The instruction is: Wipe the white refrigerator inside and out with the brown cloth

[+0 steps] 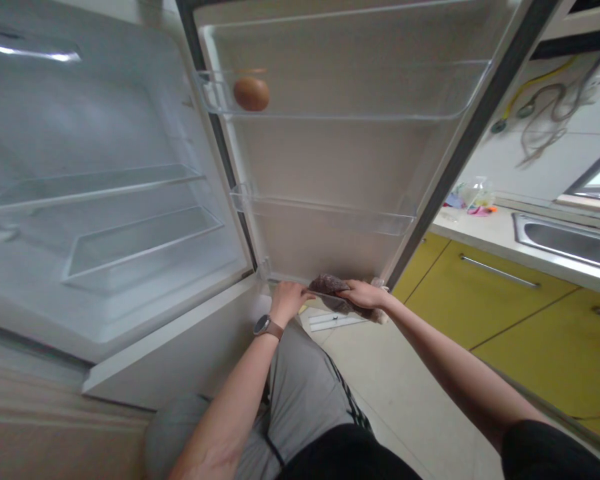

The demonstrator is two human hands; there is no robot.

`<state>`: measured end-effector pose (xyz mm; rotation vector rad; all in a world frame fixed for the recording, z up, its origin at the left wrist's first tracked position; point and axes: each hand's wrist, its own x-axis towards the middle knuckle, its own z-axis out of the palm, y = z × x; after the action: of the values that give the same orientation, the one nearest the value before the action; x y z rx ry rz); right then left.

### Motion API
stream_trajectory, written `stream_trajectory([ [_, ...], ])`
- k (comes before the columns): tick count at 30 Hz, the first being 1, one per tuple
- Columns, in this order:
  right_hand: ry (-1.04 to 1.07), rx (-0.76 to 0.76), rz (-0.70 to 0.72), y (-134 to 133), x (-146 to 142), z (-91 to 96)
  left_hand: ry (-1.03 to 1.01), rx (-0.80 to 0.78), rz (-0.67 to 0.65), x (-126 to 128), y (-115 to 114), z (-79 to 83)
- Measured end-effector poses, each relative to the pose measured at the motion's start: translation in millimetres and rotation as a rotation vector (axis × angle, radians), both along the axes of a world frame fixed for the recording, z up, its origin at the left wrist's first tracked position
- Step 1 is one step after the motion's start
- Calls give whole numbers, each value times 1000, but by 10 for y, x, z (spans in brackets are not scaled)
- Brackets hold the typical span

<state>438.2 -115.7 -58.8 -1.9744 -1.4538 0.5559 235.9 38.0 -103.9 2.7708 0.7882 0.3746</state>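
A rumpled, dark greyish-brown cloth (327,285) lies bunched at the clear plastic bottom shelf (265,269) of the open refrigerator door, part of it hanging past the shelf's front edge. It looks light, soft and limp, with nothing fragile about it; it should fold under the fingers, and a bunched middle would give a surer hold than a loose end. The right hand (364,293) grasps it from above, near its centre. The left hand (289,297) is at the shelf's front edge, just beside the cloth; whether it grips or merely rests, I cannot tell. Higher up, a smooth brown egg (251,93) sits in the clear plastic top shelf (360,100).
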Motion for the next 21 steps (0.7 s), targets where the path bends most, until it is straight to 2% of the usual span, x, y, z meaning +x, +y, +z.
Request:
stream_trajectory([
  [3,143,106,-92,-111,-32,93,-10,-41,5,21,6,-26],
  [5,365,264,-195,-237,-46,199,-66,-104,-5,29,24,-2],
  [7,601,387,-291,-405,-37,319,-190,-243,-52,27,38,80],
  [8,690,420,-332,-492,-28,373,-271,-362,-95,22,35,144],
  [10,780,434,-380,-639,-18,449,-414,-719,-213,5,-11,304],
  [13,826,368,-365,-713,-70,453,-453,-1375,-416,-21,-189,544],
  [15,883,299,-327,-668,-152,401,-481,-1661,-461,-27,-342,644],
  [17,951,261,-290,-596,-249,342,-661,-1753,-374,-27,-464,677],
  [19,1002,262,-257,-540,-331,303,-870,-1752,-221,-37,-523,653],
  [21,1016,293,-226,-509,-381,291,-941,-1792,-101,-68,-530,597],
])
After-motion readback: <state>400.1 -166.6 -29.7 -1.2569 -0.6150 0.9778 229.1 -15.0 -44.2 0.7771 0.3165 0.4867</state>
